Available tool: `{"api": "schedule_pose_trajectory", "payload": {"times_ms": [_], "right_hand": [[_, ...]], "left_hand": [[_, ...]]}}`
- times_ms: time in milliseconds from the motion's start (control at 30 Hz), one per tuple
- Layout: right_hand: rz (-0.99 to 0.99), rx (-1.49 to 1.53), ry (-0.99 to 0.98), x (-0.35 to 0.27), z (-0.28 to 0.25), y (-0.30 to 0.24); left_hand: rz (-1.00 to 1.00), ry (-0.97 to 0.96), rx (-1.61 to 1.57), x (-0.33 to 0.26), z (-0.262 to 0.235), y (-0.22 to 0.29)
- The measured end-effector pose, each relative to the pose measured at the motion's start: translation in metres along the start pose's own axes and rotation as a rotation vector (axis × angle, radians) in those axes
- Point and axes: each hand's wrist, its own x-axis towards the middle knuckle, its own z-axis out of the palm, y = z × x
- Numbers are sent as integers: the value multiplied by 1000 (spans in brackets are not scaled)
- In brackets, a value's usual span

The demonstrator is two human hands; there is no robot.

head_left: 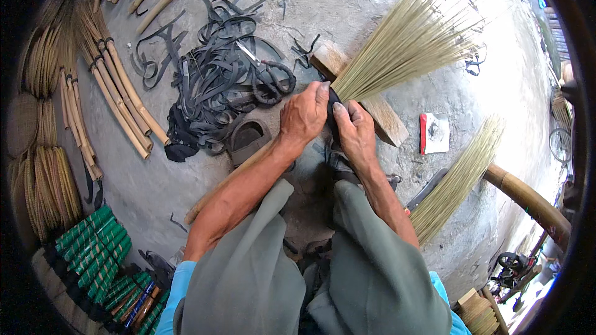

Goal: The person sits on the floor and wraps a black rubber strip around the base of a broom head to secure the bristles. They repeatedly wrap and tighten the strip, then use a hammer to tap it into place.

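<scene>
A straw broom (403, 43) fans out toward the upper right in front of me. Its narrow neck is bound with a black rubber strip (334, 102). My left hand (304, 111) is closed in a fist against the left side of this binding. On its right side, my right hand (355, 130) pinches the black strip, thumb pressed on it. Beneath the straw lies a wooden block (386, 121). A pale bamboo stick (208, 201) runs under my left forearm toward the neck; my arm hides whether they join.
Tangled black rubber strips (211, 80) lie left, with scissors (248, 52) on them. A sandal (248, 139) is nearby. On the right are a red-and-white packet (434, 133), a knife (428, 189), another straw bundle (459, 180) and a bamboo pole (528, 201). Bamboo-handled bundles (121, 93) lie far left.
</scene>
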Motion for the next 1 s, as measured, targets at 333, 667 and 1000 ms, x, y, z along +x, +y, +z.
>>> {"api": "schedule_pose_trajectory", "payload": {"times_ms": [333, 667, 1000], "right_hand": [[148, 98, -34, -2, 2, -8], [5, -170, 6, 18, 16, -3], [492, 705, -88, 2, 20, -24]], "left_hand": [[35, 14, -160, 28, 3, -34], [-15, 92, 19, 12, -7, -14], [-23, 166, -63, 19, -1, -27]]}}
